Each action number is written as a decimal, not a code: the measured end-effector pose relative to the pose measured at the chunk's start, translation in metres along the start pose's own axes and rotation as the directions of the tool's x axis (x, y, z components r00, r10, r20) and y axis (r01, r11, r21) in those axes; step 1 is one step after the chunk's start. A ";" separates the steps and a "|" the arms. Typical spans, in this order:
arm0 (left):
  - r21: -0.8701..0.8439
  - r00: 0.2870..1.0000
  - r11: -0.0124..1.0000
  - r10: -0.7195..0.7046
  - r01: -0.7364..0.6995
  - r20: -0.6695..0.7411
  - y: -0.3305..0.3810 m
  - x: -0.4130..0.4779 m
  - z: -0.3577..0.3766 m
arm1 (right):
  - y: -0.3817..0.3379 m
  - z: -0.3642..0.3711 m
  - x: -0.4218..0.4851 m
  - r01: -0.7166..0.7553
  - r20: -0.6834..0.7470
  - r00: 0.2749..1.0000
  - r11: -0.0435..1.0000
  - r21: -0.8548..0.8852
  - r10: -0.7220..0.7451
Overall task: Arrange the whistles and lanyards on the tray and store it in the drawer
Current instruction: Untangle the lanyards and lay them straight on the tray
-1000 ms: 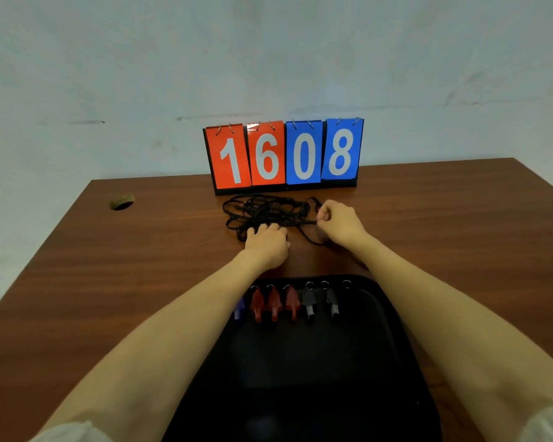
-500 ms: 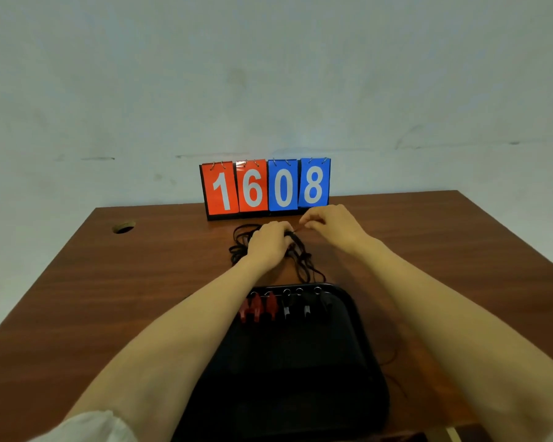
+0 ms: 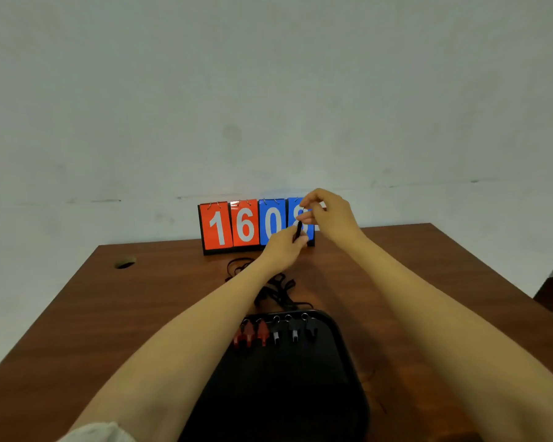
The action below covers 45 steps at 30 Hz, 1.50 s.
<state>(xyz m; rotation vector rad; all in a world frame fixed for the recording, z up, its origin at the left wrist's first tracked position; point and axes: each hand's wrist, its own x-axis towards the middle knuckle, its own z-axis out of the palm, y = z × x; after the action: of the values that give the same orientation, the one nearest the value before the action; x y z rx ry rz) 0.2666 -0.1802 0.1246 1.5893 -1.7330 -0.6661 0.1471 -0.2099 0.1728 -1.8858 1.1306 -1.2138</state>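
Where the tray [image 3: 284,393] lies nearest, low and well short of the fingers, a row of whistles [image 3: 275,333] sits along its far edge, red ones left, black ones right. Beyond it, on the table [image 3: 141,314], a heap of black lanyards [image 3: 278,288] rests beneath the raised hands. The left hand [image 3: 283,248] pinches one black lanyard [image 3: 298,229] in curled fingers. The right hand [image 3: 331,215], just above it, pinches the upper end between thumb and forefinger. Right behind the fingers stands a scoreboard [image 3: 237,224], its last digit partly covered.
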 end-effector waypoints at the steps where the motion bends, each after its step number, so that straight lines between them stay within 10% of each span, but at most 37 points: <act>1: -0.012 1.000 1.000 -0.016 0.016 -0.022 0.001 0.000 0.001 | -0.005 -0.004 0.000 -0.007 -0.044 0.999 0.999 0.039 0.009; 11: 0.285 0.975 0.938 -0.158 0.197 -0.154 -0.037 -0.006 -0.038 | -0.031 -0.062 0.002 0.096 -0.369 0.928 0.988 0.124 -0.043; 19: 0.022 0.793 0.981 0.168 -0.191 -0.585 0.021 -0.011 -0.076 | -0.022 -0.065 -0.005 -0.068 -0.323 0.944 0.998 0.009 0.067; 21: -0.087 0.868 0.984 0.091 -0.152 -0.489 0.028 -0.012 -0.076 | -0.017 -0.059 -0.011 -0.205 -0.198 0.960 0.979 -0.015 0.198; 24: 0.268 0.976 0.963 0.036 0.023 -0.213 0.015 -0.012 -0.070 | -0.014 -0.046 -0.022 -0.318 -0.052 0.948 0.933 -0.167 0.314; 32: 0.319 0.973 0.947 0.094 -0.022 -0.212 0.008 -0.019 -0.073 | -0.019 -0.017 -0.025 -0.182 0.027 0.980 0.944 -0.275 0.197; 39: 0.313 0.951 0.925 0.273 -0.217 -0.146 0.027 -0.017 -0.074 | -0.025 0.010 -0.020 -0.127 0.373 0.912 0.982 -0.139 0.170; 45: 0.358 0.978 0.923 0.185 -0.139 -0.096 0.018 -0.020 -0.082 | -0.034 0.012 -0.006 -0.173 0.206 0.957 0.971 -0.163 0.205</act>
<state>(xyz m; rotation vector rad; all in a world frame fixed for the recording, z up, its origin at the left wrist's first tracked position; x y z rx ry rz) 0.3189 -0.1517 0.1878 1.6539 -1.9374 -0.1736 0.1679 -0.1887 0.1941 -1.9116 1.2693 -0.8141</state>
